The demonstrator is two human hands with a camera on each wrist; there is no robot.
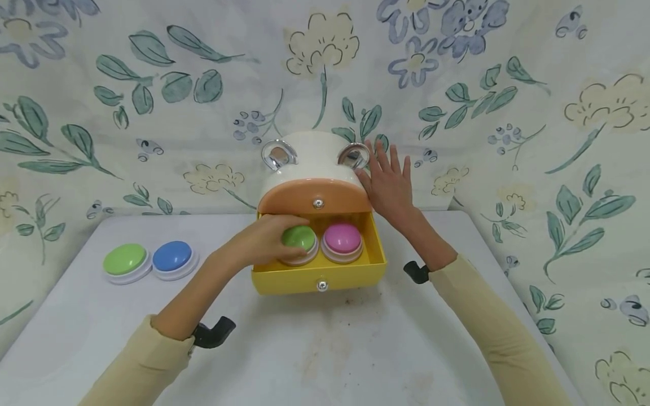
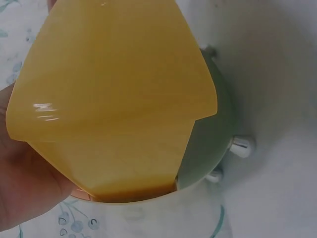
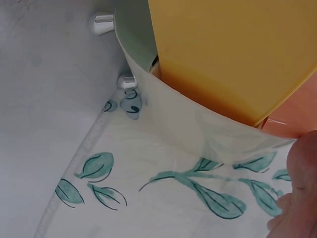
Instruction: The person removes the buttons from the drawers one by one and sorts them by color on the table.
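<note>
Yellow drawer [image 1: 355, 270]: our left hand [image 1: 269, 239] curls around the green button [image 1: 299, 238] beside the pink button [image 1: 342, 238], while our right hand [image 1: 388, 183] rests flat-fingered against the cabinet [image 1: 315, 155].

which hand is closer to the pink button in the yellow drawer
Left. The left hand grips the green button right beside the pink button; the right hand rests flat against the cabinet side, behind.

We cannot see the left hand's [image 1: 266, 239] fingertips behind the green button [image 1: 299, 237]. The yellow drawer [image 2: 114, 99] fills the left wrist view, cut off at the top edge.
</note>
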